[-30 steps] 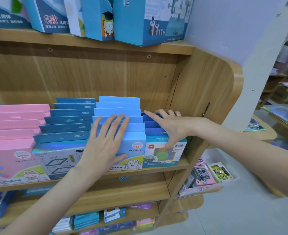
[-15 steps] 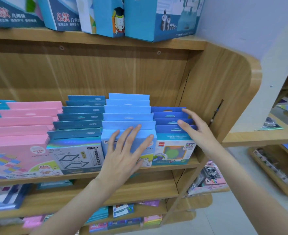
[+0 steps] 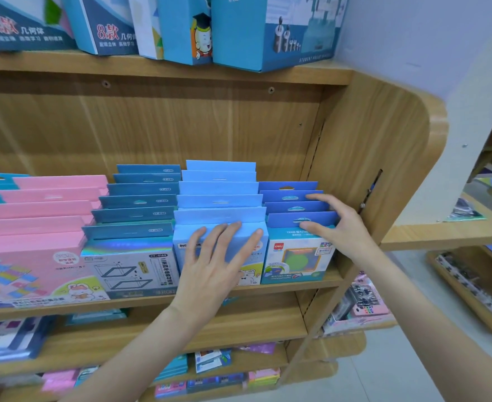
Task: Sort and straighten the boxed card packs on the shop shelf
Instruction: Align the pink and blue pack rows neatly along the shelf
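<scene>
I am pressing my left hand [image 3: 218,256], fingers spread flat, on the front light-blue pack [image 3: 220,224]; my right hand [image 3: 337,224], fingers loosely spread, is touching the dark-blue packs [image 3: 292,198] at the shelf [image 3: 297,284]'s right end. These boxes are looking light, stiff and slick, so I am judging their top edges best for gripping. My hand is hiding the front label; rear packs are showing only tabs.

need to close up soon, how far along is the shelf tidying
Mostly done, it seems: the pink row, teal row and light blue row stand in even tiers. In hand: the left hand lies flat on the front light blue pack while the right hand fingers the dark blue row. Left: squaring that last row.
</scene>
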The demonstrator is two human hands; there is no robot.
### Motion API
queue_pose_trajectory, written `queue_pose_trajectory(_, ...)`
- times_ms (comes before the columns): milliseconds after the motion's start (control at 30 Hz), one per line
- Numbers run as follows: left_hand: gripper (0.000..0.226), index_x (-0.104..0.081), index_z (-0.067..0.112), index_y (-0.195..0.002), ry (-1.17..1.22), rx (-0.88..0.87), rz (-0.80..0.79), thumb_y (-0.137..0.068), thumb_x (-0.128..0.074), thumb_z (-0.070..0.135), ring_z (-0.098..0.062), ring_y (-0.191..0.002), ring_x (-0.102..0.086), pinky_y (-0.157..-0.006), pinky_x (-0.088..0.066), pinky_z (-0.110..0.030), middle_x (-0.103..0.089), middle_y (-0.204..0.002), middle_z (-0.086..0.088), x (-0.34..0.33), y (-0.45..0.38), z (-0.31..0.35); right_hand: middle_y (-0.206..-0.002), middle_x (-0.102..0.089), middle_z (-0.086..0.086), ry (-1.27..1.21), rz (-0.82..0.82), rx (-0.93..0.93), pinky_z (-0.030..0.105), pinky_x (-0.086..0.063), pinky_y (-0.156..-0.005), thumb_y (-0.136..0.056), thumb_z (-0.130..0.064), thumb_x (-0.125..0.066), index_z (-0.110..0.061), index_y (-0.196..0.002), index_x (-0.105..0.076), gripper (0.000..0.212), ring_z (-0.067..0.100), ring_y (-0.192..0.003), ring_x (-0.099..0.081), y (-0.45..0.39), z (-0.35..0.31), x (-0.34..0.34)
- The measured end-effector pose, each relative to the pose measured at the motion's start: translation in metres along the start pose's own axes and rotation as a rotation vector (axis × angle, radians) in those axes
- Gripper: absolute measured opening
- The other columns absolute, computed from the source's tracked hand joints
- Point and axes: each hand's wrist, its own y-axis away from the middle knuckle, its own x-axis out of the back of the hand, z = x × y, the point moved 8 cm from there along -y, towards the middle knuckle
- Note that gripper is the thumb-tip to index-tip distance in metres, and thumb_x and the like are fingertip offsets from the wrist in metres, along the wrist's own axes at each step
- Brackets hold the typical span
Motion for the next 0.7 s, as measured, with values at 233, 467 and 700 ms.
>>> queue_pose_trajectory(233,0.086,-0.035,0.024,-0.138,0.026,-0.035,0.024,-0.064,-0.078,0.036,-0.028,-0.116,-0.04,-0.098,-0.027,-0.046,-0.039,-0.13,-0.01,0.002,-0.003,-0.003,-0.115,-0.059,0.0,-0.14,0.044,-0.059,0.039,-0.058,-0.071,-0.069,-0.029,-0.075,-0.035,-0.117,-0.047,0.056,0.014,-0.091,-0.067,0.005,0.009,-0.005)
queue_pose_trajectory(467,0.064,-0.033,0.013,-0.137,0.193,-0.113,0.026,-0.079,-0.06,0.025,-0.028,-0.125,-0.036,-0.11,-0.019,-0.041,-0.035,-0.136,-0.012,0.007,0.003,-0.014,-0.126,-0.052,-0.005,-0.186,0.156,-0.065,0.034,-0.058,-0.076,-0.066,-0.033,-0.075,-0.04,-0.128,-0.03,0.077,0.012,-0.098,-0.065,0.011,0.006,-0.009)
queue_pose_trajectory(700,0.05,-0.041,0.011,-0.127,0.172,-0.027,0.142,-0.082,-0.057,0.022,-0.025,-0.12,-0.042,-0.106,-0.029,-0.046,-0.04,-0.131,-0.01,0.033,0.018,-0.043,-0.152,-0.02,-0.004,0.355,0.229,0.204,0.025,-0.03,-0.108,-0.075,-0.036,-0.07,-0.025,-0.14,-0.03,0.077,0.005,-0.135,-0.023,0.026,-0.049,-0.009)
